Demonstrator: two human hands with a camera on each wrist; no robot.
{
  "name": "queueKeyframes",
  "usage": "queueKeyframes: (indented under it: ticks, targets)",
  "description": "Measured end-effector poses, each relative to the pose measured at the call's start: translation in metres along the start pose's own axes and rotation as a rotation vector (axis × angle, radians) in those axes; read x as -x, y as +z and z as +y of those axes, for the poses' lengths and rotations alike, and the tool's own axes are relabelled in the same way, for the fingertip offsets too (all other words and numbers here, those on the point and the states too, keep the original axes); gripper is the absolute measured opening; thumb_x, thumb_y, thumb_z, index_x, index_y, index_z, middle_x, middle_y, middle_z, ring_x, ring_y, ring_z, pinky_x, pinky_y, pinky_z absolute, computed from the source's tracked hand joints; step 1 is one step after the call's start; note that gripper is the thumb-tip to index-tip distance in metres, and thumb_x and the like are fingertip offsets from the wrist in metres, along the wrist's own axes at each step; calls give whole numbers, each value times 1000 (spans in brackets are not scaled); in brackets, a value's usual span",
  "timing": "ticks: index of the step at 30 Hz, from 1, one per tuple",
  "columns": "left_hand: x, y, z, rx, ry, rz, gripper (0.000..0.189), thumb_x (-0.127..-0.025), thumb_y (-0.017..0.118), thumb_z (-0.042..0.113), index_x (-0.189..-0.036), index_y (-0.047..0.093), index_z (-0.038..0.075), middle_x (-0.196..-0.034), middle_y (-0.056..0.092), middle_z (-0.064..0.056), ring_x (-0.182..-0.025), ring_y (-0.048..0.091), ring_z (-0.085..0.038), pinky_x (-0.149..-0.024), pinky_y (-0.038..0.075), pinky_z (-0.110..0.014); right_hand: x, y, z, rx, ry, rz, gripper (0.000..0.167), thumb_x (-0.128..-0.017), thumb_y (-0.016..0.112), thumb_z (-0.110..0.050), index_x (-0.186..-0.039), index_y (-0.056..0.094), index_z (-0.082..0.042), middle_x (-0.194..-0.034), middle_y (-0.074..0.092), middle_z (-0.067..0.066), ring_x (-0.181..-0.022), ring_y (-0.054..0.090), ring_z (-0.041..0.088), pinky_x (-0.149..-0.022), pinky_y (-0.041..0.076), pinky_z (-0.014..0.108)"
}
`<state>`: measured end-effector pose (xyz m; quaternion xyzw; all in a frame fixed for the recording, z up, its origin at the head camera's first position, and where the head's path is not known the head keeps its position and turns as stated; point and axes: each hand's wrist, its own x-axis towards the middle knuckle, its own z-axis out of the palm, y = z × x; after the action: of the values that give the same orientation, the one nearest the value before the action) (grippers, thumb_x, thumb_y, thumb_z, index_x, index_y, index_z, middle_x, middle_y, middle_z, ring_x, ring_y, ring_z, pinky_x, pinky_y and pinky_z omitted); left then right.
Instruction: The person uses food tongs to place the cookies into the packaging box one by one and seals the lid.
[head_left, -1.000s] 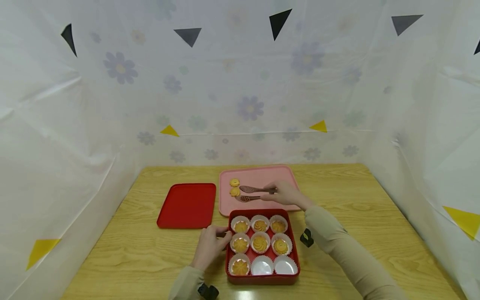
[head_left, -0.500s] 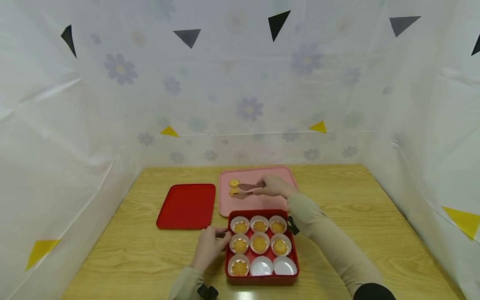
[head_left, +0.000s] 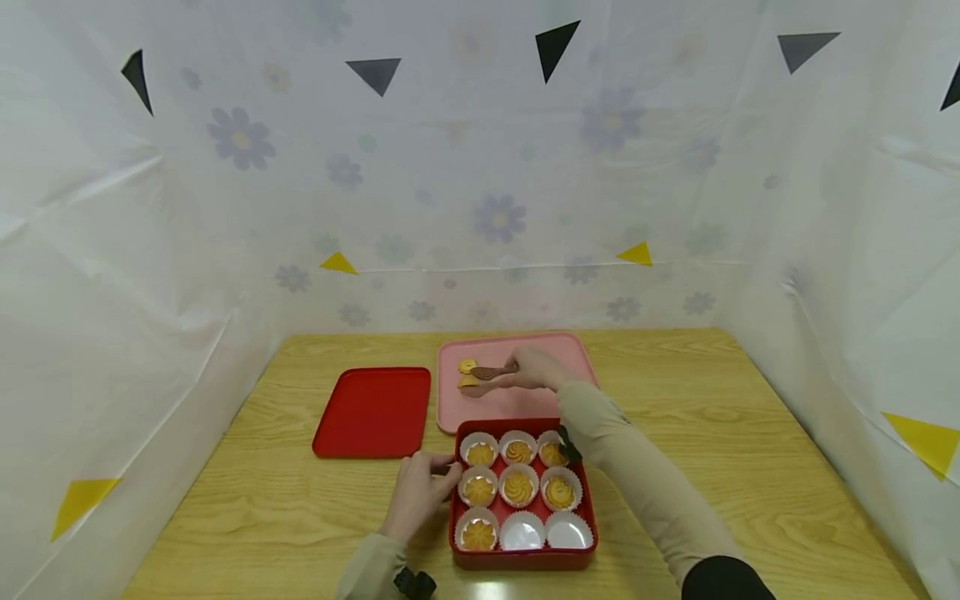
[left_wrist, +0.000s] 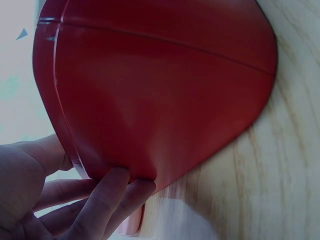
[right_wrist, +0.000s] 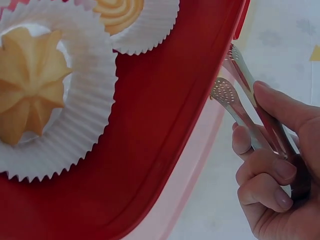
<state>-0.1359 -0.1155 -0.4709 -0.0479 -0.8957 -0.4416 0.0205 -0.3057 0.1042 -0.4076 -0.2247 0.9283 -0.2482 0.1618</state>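
My right hand (head_left: 534, 368) holds brown tongs (head_left: 491, 372) over the pink tray (head_left: 540, 408). The perforated tong ends stand apart, on either side of the nearer cookie (head_left: 468, 381); the farther cookie (head_left: 467, 366) lies just beyond. In the right wrist view the fingers wrap the tongs (right_wrist: 272, 127), with their tips partly behind the box edge. My left hand (head_left: 420, 493) grips the red box (head_left: 522, 562) at its left wall, fingertips (left_wrist: 112, 177) against the outer side. Pleated paper cups inside the box hold piped cookies (head_left: 517, 485); two front cups (head_left: 522, 532) are empty.
A flat red tray or lid (head_left: 373, 412) lies left of the pink tray on the wooden table (head_left: 720, 433). The right sleeve (head_left: 637, 467) passes over the box's far right corner. White patterned sheets (head_left: 495, 167) surround the table.
My right hand has moved left over the pink tray, bringing the tong ends around the nearer cookie. The left hand stays on the box.
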Motion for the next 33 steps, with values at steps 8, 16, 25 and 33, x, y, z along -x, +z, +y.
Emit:
queueKeyframes:
  ticks: [8,16,25,33]
  targets:
    - [0,1,-1,-5,1,-1,27,-89,67,14,-108,77,-3,-92,79,-14,-89,74,-22,-73,59,-32,-6,3,-3,-2,65,12,31,-95,69,-32,-99,75,-2,-73,63,8,-59,39,13,-57,34,28]
    - [0,1,-1,9,-9,-11,27,-90,67,13,-109,76,-3,-94,79,-15,-89,74,-21,-71,59,-30,-8,4,-3,-9,70,22,27,-95,69,-31,-101,75,-5,-75,60,3,-63,41,14,-60,36,29]
    - [0,0,-2,30,-13,-24,27,-90,67,12,-110,76,-4,-95,78,-16,-86,74,-20,-65,58,-24,-9,5,-5,26,95,18,34,-95,68,-32,-115,72,-4,-103,74,11,-74,57,15,-66,46,28]
    - [0,1,-2,29,-6,-18,26,-90,67,13,-109,77,-3,-94,79,-15,-88,74,-20,-67,58,-25,-9,6,-6,21,94,15,31,-96,68,-31,-110,75,-4,-99,75,17,-65,49,13,-60,40,27]
